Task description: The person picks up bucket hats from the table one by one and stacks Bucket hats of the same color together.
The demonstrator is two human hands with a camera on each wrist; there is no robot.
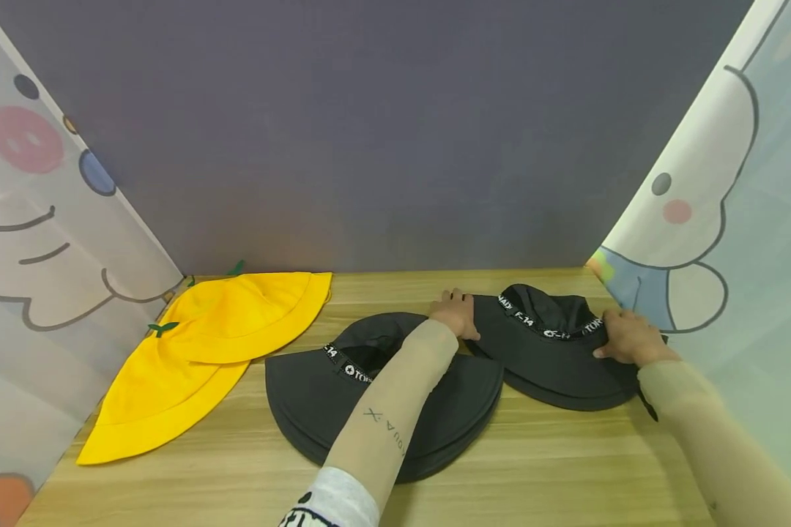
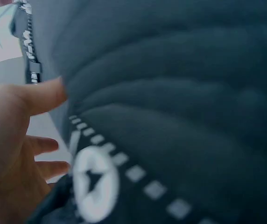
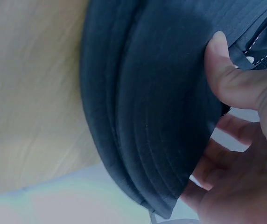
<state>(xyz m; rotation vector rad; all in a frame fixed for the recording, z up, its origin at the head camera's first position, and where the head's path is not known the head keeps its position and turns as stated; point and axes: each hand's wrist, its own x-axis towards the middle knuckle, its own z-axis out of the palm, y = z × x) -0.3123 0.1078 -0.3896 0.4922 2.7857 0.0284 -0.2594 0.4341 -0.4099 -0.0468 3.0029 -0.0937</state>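
Note:
A black bucket hat (image 1: 560,366), folded in half with white lettering on its inner band, lies at the right of the table. My left hand (image 1: 457,313) holds its left edge; in the left wrist view the thumb (image 2: 47,95) lies against the brim and the other fingers pass behind it. At the right edge, my right hand (image 1: 629,337) grips the brim, its thumb (image 3: 220,60) on top and fingers beneath. A second folded black hat (image 1: 296,388) lies in the middle, partly hidden under my left forearm.
Two yellow hats (image 1: 257,315) with green sprout tips overlap at the left of the wooden table (image 1: 237,483). A dark grey panel (image 1: 395,132) stands behind. Cartoon-printed sheets (image 1: 33,256) close off both sides.

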